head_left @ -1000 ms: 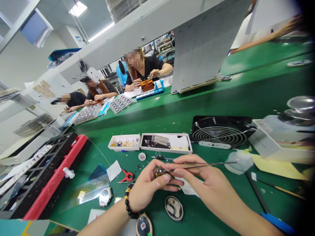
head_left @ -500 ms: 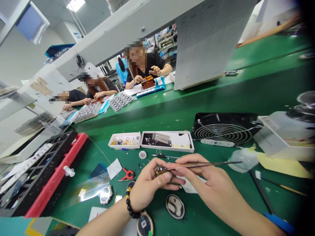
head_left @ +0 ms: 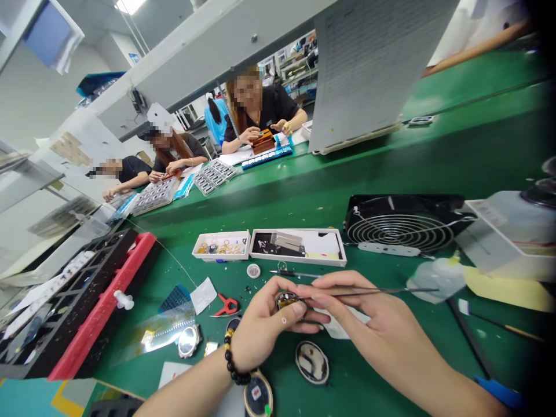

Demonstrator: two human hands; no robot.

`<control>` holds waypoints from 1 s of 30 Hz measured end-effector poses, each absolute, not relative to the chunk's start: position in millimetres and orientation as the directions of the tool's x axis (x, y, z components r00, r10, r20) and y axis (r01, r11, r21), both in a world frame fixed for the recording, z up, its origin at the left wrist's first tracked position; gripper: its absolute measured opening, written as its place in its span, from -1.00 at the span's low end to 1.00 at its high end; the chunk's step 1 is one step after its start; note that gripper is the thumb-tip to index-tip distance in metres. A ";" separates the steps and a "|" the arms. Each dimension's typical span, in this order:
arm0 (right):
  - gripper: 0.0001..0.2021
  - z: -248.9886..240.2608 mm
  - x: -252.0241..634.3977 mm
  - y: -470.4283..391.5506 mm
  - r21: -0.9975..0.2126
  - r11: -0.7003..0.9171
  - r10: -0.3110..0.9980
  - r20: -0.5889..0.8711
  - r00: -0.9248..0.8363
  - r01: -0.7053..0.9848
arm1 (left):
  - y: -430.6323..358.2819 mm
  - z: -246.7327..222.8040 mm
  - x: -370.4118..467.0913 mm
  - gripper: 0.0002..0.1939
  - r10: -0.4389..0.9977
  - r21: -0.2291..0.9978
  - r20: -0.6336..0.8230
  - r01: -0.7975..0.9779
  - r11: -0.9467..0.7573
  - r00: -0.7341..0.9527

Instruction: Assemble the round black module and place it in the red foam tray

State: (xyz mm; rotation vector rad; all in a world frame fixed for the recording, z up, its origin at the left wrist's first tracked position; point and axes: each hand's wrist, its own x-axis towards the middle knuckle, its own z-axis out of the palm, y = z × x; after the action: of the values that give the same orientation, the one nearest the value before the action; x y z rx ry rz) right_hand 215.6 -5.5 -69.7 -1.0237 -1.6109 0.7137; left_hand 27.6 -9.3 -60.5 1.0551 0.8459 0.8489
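Tweezers (head_left: pixel 402 289), slender, sit clamped in right hand (head_left: pixel 373 315), glossy round case (head_left: pixel 285 299) in left hand (head_left: pixel 260 330).

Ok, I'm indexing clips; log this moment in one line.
left hand holds round part; right hand holds slim tool; nearby: oval case; beyond: long white tray

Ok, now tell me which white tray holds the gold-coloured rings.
The shorter tray, on the left, with gold-coloured rings lying inside. The longer tray beside it has grey and black pieces instead.
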 end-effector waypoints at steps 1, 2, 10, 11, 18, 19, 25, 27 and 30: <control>-0.72 -69.5 215.8 -5.7 -0.838 0.468 0.882 0.464 -0.087 0.279 | -9.4 -60.3 28.0 -0.68 0.891 0.950 -0.170 -0.171 0.262 0.421; -0.72 -69.6 216.0 -5.8 -0.827 0.479 0.875 0.476 -0.089 0.294 | -9.5 -60.1 28.4 -0.67 0.891 0.950 -0.172 -0.169 0.263 0.419; -0.72 -75.2 214.5 -4.2 -0.767 0.515 0.849 0.518 -0.104 0.384 | -9.6 -58.6 31.1 -0.61 0.907 0.955 -0.181 -0.153 0.254 0.380; -0.72 -75.9 213.9 -4.4 -0.760 0.523 0.843 0.528 -0.102 0.386 | -9.7 -58.4 31.2 -0.61 0.908 0.956 -0.178 -0.151 0.250 0.380; -0.72 -86.5 210.1 -7.3 -0.715 0.577 0.799 0.594 -0.091 0.395 | -11.8 -59.1 32.3 -0.63 0.917 0.957 -0.172 -0.159 0.242 0.361; -0.72 -88.0 209.7 -7.3 -0.706 0.581 0.795 0.598 -0.098 0.404 | -12.0 -59.5 32.6 -0.63 0.919 0.958 -0.172 -0.159 0.241 0.355; -0.73 -93.1 207.4 -8.5 -0.661 0.610 0.764 0.637 -0.102 0.437 | -12.1 -60.1 33.7 -0.63 0.927 0.959 -0.176 -0.153 0.237 0.330; -0.75 -94.4 206.6 -9.0 -0.652 0.624 0.753 0.649 -0.108 0.431 | -11.9 -60.1 33.7 -0.62 0.927 0.959 -0.174 -0.157 0.235 0.331; -0.77 -95.9 205.8 -9.1 -0.645 0.631 0.748 0.654 -0.115 0.432 | -11.2 -61.3 33.5 -0.60 0.927 0.958 -0.174 -0.161 0.237 0.331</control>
State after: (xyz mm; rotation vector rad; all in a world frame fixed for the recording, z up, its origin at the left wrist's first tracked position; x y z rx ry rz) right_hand 205.8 -9.1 -95.9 -0.9621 -1.7473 0.3566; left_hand 33.5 -11.2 -61.3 1.0488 0.9281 0.9150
